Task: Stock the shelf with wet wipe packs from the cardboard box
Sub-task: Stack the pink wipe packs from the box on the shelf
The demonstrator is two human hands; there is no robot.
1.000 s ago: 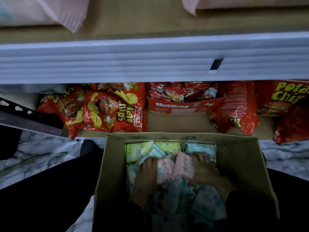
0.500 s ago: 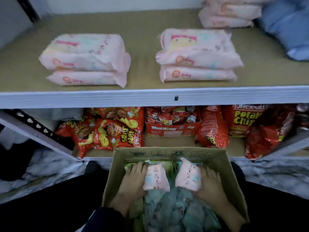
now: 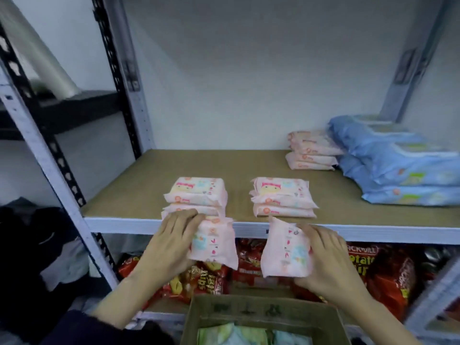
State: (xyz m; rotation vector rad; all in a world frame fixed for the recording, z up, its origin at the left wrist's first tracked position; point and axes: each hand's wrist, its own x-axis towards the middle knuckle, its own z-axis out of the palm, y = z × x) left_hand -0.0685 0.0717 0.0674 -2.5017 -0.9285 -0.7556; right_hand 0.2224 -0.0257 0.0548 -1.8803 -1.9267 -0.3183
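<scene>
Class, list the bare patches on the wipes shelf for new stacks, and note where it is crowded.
Bare: left of the left pink stack; behind both front stacks; between the right front stack and blue packs. Crowded: right rear corner.

Red potato chip bags are lying down low in front of me, dark clothes are heaping up on my left.

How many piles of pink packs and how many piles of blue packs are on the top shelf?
Pink piles: 3
Blue piles: 1
Total: 4 piles
</scene>
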